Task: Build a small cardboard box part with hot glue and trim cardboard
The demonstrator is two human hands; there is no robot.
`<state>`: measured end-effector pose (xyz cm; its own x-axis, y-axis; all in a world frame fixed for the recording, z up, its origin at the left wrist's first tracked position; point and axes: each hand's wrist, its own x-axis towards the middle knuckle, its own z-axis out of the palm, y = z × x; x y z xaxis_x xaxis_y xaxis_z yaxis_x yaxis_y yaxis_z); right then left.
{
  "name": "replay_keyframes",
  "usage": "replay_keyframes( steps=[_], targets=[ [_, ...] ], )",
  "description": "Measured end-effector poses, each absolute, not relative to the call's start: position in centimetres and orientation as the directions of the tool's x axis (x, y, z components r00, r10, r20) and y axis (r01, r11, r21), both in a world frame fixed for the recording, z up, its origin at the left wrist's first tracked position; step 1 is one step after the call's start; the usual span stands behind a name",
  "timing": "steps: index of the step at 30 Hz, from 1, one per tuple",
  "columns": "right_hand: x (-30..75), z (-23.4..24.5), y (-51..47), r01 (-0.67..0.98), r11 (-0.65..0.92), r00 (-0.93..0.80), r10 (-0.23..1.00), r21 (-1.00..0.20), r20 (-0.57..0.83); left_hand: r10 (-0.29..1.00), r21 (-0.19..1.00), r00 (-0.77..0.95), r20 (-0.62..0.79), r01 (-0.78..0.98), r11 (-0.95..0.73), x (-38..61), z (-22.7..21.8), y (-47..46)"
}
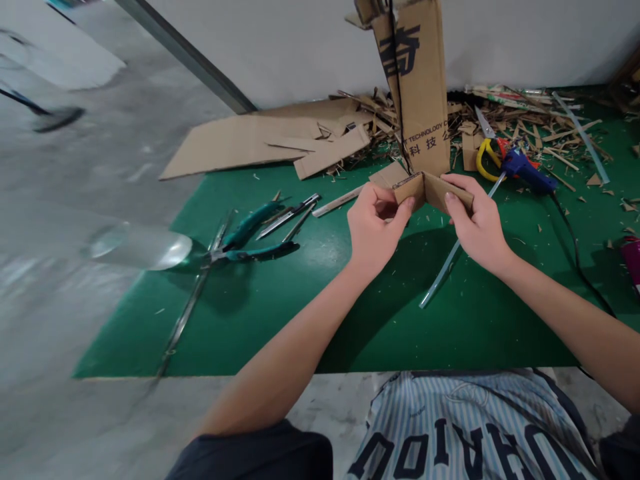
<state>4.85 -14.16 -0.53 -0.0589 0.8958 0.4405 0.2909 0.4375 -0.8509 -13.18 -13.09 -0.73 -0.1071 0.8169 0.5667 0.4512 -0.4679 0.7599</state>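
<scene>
Between my hands is a small folded piece of cardboard, bent into a V along a crease. My left hand pinches its left panel between thumb and fingers. The right panel is gripped by my right hand, thumb on the near face. Just behind the piece stands a tall cardboard post with dark printing, and a black cord runs down it. A blue glue gun lies to the right of my right hand, with a clear glue stick reaching from it under that hand.
Green-handled pliers, a utility knife and a metal ruler lie left on the green table. Yellow-handled scissors, cardboard scraps and a flat cardboard sheet are at the back. A clear bottle is by the left edge.
</scene>
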Motion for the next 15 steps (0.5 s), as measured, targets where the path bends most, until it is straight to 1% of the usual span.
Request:
replay_keyframes(
  steps=[3,10,15],
  targets=[
    [4.79,-0.40,-14.18,0.322,0.444,-0.086,0.894,-0.836,0.441,0.821,0.765,-0.117,0.558,0.455,-0.455,-13.18,-0.90,-12.95],
    [4.83,-0.36,-14.08,0.328,0.441,-0.108,0.896,-0.836,0.431,0.857,0.802,-0.113,0.504,0.430,-0.415,-13.48,-1.58,-12.67],
    [4.73,-0.43,-14.14,0.315,0.439,-0.109,0.898,-0.842,0.427,0.852,0.791,-0.105,0.512,0.446,-0.420,-13.54,-1.41,-12.70]
  ],
)
